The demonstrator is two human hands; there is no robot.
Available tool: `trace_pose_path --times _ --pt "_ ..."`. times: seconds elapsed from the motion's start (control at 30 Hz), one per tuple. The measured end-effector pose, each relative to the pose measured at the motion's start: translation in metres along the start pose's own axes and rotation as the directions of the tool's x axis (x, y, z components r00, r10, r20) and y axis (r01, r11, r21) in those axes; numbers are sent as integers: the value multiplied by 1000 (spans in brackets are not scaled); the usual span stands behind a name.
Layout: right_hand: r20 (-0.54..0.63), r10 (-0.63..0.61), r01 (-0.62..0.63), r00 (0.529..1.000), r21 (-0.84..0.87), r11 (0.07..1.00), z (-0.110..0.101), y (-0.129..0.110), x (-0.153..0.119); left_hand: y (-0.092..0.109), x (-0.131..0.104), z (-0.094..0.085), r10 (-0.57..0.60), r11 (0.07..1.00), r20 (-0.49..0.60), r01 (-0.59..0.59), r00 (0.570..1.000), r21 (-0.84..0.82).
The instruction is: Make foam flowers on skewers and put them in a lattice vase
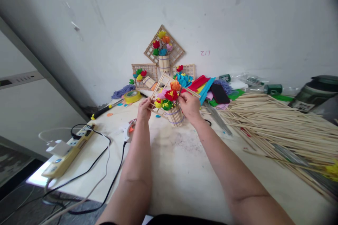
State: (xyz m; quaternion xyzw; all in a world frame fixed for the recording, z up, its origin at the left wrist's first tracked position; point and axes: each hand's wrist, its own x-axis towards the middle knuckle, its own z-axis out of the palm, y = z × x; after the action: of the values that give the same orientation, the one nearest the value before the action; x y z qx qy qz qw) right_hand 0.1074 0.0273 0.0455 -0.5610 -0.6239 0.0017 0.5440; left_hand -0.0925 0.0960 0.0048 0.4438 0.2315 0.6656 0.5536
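Between my two hands, a stick lattice frame with paper flowers [171, 95] is held tilted above the table. Its small stick basket [175, 116] has purple bands and carries red, orange, pink, yellow and green blooms. My left hand [145, 109] pinches the frame's left corner. At the right side, the fingers of my right hand [189, 106] are closed by the flower stems and the frame's edge; what exactly they grip is partly hidden. Behind stand similar flower lattices, one a diamond [164, 62] against the wall.
Many thin wooden sticks [285, 123] spread over the table's right. A power strip [70, 151] with cables lies at left, near yellow tape [132, 96] and a glue gun [129, 130]. Coloured paper [202, 86], a phone [220, 94] and a large dark jar [314, 93] are toward the back.
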Motion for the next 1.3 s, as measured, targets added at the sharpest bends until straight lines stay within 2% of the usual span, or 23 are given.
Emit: trace_pose_path --times 0.17,0.6,0.9,1.3 --pt "5 7 -7 1000 -78 997 1 -2 -1 -2 0 -2 -27 999 -5 27 1000 -20" --pt "28 31 -29 999 -65 997 1 -4 -1 -1 -2 1 -21 1000 2 21 1000 -13" --pt "42 -78 79 996 -39 996 3 -1 0 1 -1 2 -29 1000 20 29 999 -4" --pt "49 -83 86 995 -68 994 1 -1 1 0 -2 3 -28 999 -6 27 1000 -25"
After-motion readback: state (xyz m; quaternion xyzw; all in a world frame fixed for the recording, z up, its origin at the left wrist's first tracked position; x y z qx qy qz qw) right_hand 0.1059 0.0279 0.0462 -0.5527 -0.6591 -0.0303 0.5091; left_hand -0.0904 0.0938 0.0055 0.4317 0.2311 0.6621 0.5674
